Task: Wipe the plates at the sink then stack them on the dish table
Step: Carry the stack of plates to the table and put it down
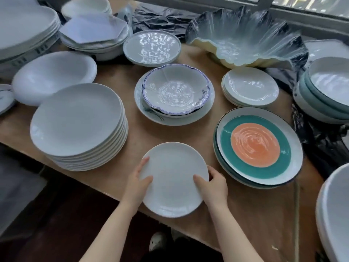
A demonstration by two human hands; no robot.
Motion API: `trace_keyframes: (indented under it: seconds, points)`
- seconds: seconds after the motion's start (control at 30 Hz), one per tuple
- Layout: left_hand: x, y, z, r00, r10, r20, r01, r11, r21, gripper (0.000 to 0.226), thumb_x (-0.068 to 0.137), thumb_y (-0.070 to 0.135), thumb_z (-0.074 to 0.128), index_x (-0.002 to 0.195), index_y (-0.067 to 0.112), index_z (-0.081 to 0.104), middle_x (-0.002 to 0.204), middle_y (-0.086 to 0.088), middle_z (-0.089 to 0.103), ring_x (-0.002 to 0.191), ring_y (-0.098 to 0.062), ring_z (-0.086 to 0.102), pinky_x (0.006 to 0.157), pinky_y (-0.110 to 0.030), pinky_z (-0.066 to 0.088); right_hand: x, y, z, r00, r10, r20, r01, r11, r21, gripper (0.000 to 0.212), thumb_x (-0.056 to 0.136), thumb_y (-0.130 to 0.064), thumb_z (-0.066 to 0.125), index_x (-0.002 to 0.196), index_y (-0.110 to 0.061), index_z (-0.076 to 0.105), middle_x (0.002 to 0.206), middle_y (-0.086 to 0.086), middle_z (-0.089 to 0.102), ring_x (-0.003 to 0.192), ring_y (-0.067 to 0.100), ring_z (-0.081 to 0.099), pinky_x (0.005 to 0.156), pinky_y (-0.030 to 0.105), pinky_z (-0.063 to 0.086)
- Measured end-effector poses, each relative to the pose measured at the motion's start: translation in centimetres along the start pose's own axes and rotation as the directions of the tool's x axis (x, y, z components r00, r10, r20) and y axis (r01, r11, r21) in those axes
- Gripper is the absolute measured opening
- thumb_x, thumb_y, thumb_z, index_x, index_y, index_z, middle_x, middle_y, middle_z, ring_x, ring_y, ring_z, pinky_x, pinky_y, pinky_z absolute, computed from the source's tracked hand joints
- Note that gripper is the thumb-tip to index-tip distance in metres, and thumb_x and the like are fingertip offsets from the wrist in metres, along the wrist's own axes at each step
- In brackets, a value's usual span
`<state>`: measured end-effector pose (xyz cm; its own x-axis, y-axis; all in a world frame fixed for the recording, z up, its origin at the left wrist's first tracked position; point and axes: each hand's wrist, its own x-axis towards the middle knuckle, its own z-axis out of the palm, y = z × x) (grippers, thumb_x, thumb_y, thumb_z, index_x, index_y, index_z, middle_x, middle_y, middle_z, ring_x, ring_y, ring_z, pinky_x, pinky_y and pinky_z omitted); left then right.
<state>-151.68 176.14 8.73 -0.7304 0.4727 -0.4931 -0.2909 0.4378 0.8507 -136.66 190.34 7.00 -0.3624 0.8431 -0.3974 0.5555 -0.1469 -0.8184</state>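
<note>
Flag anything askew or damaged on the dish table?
No visible damage or spills. The white plate, gripped by left hand and right hand, overhangs the table edge, and the tall white stack leans slightly.

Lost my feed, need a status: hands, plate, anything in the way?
Left hand and right hand grip white plate at table's near edge. White stack left, teal-orange plate right. Nothing in the way.

At three to five o'clock a large white dish (334,214) runs off the edge. My fingers hide beneath the small white plate (174,179). The stacked white platters (24,29) at ten o'clock are blurred and cut off.
</note>
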Motion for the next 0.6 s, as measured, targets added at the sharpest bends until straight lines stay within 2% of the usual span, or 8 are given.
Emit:
trace_keyframes:
  seconds: [0.1, 0.13, 0.2, 0.27, 0.33, 0.4, 0.5, 0.6]
  points:
    - [-0.4, -0.1, 0.3, 1.000, -0.004, -0.016, 0.005, 0.997, 0.074, 0.056, 0.088, -0.002, 0.055, 0.127, 0.038, 0.055, 0.131, 0.008, 0.044, 0.114, -0.008, 0.044, 0.092, -0.024, 0.037, -0.1, -0.1, -0.3, 0.998, -0.040, 0.039, 0.044, 0.995, -0.094, 0.014, 0.076, -0.032, 0.065, 0.088, -0.039, 0.065, 0.098, -0.003, 0.063, 0.090, 0.015, 0.061, 0.073, 0.033, 0.052]
    - [-0.6, 0.0, 0.2, 1.000, -0.008, -0.019, 0.010, 0.995, 0.095, 0.054, 0.089, -0.001, 0.055, 0.127, 0.038, 0.055, 0.133, 0.009, 0.043, 0.117, -0.008, 0.041, 0.095, -0.026, 0.034, -0.1, -0.1, -0.3, 0.997, -0.056, 0.060, 0.067, 0.979, -0.191, 0.024, 0.078, -0.034, 0.064, 0.101, -0.033, 0.065, 0.105, 0.000, 0.061, 0.098, 0.020, 0.058, 0.080, 0.036, 0.052]
    - [-0.8, 0.4, -0.2, 1.000, -0.012, -0.020, 0.014, 0.994, 0.112, 0.053, 0.090, 0.001, 0.055, 0.129, 0.036, 0.055, 0.132, 0.012, 0.045, 0.119, -0.006, 0.039, 0.095, -0.026, 0.034, -0.4, -0.4, -0.2, 0.993, -0.101, 0.064, 0.119, 0.900, -0.419, 0.048, 0.083, -0.037, 0.062, 0.128, -0.023, 0.054, 0.125, 0.004, 0.051, 0.116, 0.025, 0.046, 0.095, 0.039, 0.045]
    - [-1.2, 1.2, -1.0, 0.999, 0.013, -0.033, -0.009, 0.989, 0.145, 0.052, 0.090, 0.003, 0.055, 0.132, 0.034, 0.054, 0.129, 0.013, 0.048, 0.119, -0.004, 0.039, 0.095, -0.026, 0.034, -0.9, -1.2, 0.1, 0.964, -0.260, 0.045, 0.247, 0.825, -0.509, 0.059, 0.086, -0.034, 0.062, 0.140, -0.017, 0.045, 0.136, 0.004, 0.046, 0.126, 0.025, 0.038, 0.102, 0.039, 0.037]
    - [-1.8, 2.1, -2.1, 0.995, 0.069, -0.070, -0.056, 0.983, 0.173, 0.050, 0.089, 0.005, 0.057, 0.130, 0.033, 0.055, 0.125, 0.016, 0.050, 0.112, 0.004, 0.043, 0.094, -0.025, 0.034, -1.2, -2.6, 0.7, 0.897, -0.434, 0.086, 0.422, 0.781, -0.459, 0.053, 0.087, -0.025, 0.065, 0.136, -0.011, 0.050, 0.135, 0.004, 0.053, 0.127, 0.024, 0.043, 0.105, 0.037, 0.036]
    - [-2.7, 3.0, -3.6, 0.986, 0.121, -0.119, -0.101, 0.982, 0.160, 0.047, 0.089, 0.007, 0.059, 0.127, 0.034, 0.056, 0.122, 0.021, 0.052, 0.106, 0.008, 0.047, 0.091, -0.021, 0.036, -1.3, -4.2, 1.9, 0.852, -0.504, 0.145, 0.523, 0.797, -0.303, 0.043, 0.087, -0.018, 0.065, 0.129, -0.012, 0.058, 0.129, 0.001, 0.060, 0.122, 0.019, 0.051, 0.105, 0.031, 0.037]
    - [-4.8, 3.9, -7.2, 0.963, 0.190, -0.191, -0.173, 0.980, 0.100, 0.043, 0.092, 0.005, 0.057, 0.127, 0.032, 0.056, 0.120, 0.022, 0.058, 0.109, 0.008, 0.054, 0.081, -0.008, 0.043, -1.7, -7.6, 4.6, 0.795, -0.536, 0.284, 0.579, 0.810, -0.092, 0.031, 0.090, -0.018, 0.062, 0.121, -0.020, 0.064, 0.117, -0.009, 0.066, 0.113, 0.009, 0.058, 0.098, 0.023, 0.042]
    - [-8.3, 3.8, -12.3, 0.924, 0.249, -0.289, -0.245, 0.968, 0.053, 0.043, 0.094, 0.001, 0.054, 0.126, 0.029, 0.057, 0.115, 0.015, 0.067, 0.107, 0.008, 0.058, 0.084, -0.005, 0.045, -3.7, -11.6, 8.5, 0.698, -0.586, 0.412, 0.620, 0.782, 0.061, 0.023, 0.090, -0.019, 0.062, 0.110, -0.030, 0.065, 0.104, -0.019, 0.067, 0.101, 0.003, 0.062, 0.087, 0.021, 0.047]
